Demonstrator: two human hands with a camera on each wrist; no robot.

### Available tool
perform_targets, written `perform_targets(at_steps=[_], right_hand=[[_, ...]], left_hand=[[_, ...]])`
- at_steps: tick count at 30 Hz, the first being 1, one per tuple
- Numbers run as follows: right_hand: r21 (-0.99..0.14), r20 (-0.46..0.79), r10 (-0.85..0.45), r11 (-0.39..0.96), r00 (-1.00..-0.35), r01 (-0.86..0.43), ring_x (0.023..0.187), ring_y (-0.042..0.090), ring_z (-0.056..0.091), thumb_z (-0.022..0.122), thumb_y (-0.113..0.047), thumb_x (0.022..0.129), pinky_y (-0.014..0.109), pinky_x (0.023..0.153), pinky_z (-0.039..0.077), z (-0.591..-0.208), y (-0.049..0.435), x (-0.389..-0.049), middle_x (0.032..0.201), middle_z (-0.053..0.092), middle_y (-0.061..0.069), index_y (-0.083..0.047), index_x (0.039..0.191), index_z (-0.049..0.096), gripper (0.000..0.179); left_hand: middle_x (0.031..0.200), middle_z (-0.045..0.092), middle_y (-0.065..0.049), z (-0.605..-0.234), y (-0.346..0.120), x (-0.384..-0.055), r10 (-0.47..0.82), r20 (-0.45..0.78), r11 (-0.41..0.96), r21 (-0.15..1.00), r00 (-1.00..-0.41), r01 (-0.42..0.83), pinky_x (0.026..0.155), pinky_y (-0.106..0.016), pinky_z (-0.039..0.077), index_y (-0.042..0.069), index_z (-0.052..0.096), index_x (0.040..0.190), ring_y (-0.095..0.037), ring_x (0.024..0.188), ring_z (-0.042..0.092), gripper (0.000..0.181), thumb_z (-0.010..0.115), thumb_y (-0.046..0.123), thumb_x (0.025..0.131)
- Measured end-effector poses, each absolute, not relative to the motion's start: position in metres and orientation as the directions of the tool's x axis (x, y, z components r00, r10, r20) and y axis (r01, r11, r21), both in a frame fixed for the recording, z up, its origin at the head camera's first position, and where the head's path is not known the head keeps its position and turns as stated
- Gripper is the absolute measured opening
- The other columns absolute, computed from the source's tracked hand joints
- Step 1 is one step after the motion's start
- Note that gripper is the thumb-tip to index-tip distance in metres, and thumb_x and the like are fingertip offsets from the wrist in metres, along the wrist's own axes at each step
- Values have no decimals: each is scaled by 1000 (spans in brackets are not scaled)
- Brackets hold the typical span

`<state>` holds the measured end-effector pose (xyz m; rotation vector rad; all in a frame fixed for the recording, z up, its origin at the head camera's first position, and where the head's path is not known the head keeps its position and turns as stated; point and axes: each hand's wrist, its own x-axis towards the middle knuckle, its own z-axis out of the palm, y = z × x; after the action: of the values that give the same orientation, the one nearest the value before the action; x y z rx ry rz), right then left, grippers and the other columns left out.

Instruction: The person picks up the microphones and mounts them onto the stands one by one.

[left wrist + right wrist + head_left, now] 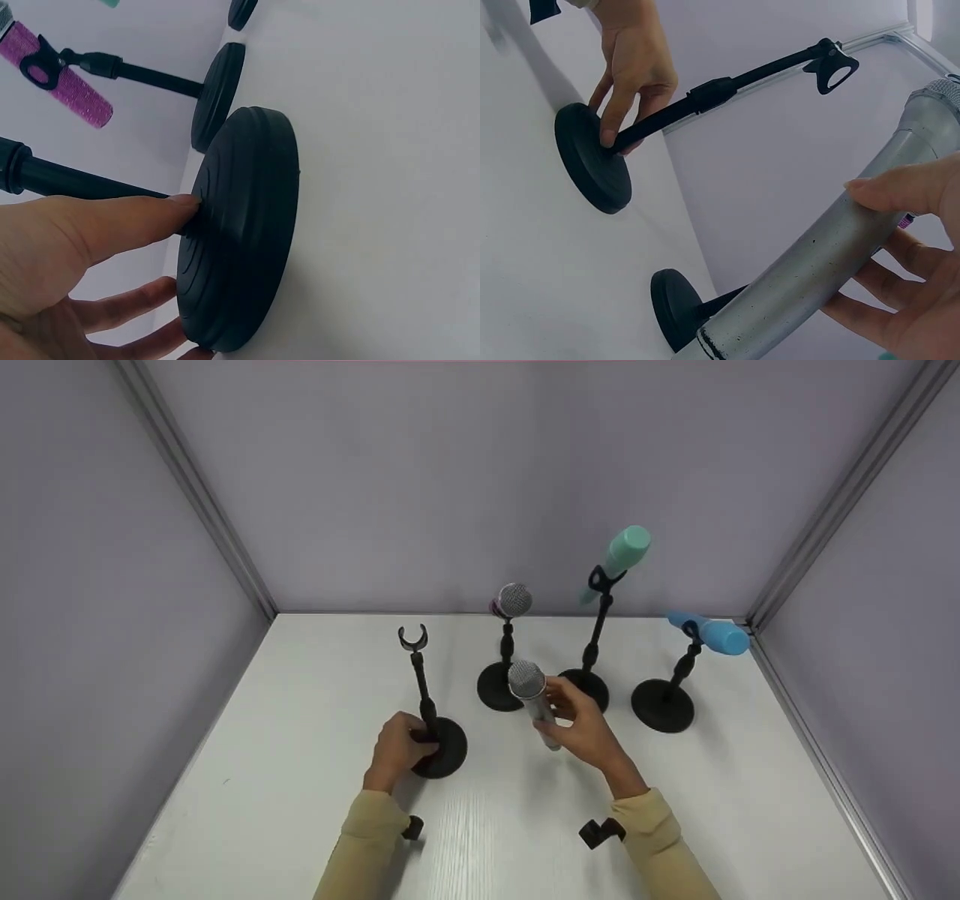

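My left hand (397, 750) grips the foot of a black microphone stand (422, 686), thumb on the round base beside the pole. The open clip (413, 639) on top of this stand holds no microphone. In the left wrist view the thumb presses the ridged base (244, 232) while the other fingers reach toward its lower edge. To the right, my right hand (585, 731) holds a silver microphone (538, 705) by its handle, mesh head tilted up and away. The right wrist view shows thumb and fingers on opposite sides of the scuffed silver handle (810, 255).
Behind stand a short stand (507, 649) with a pink glittery microphone (79, 97), a taller one with a mint-green microphone (628, 547), and at the right one with a blue microphone (721, 636). Grey panels (450, 487) enclose the white table (315, 675) at the back and sides.
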<state>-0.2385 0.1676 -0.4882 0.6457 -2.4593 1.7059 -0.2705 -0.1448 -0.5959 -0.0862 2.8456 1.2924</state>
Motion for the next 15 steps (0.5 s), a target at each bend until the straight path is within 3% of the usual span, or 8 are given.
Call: perform_targets(at_steps=[8, 15], right_hand=[[-864, 309, -287, 314, -907, -394, 120, 34, 65, 77, 9, 85, 55, 100, 55, -508, 175, -251, 130, 65, 20, -1, 140, 56, 60], [-870, 322, -295, 283, -900, -404, 116, 22, 66, 80, 1, 85, 38, 99, 57, -512, 180, -255, 126, 67, 14, -8, 139, 58, 59]], left_hand=[[98, 71, -9, -597, -129, -262, -6, 5, 667, 745, -1000, 0, 88, -46, 56, 3, 73, 92, -26, 97, 66, 26, 90, 5, 73], [98, 71, -9, -599, -118, -255, 28, 27, 662, 749, -999, 39, 86, -47, 56, 4, 72, 91, -27, 96, 66, 26, 90, 4, 72]])
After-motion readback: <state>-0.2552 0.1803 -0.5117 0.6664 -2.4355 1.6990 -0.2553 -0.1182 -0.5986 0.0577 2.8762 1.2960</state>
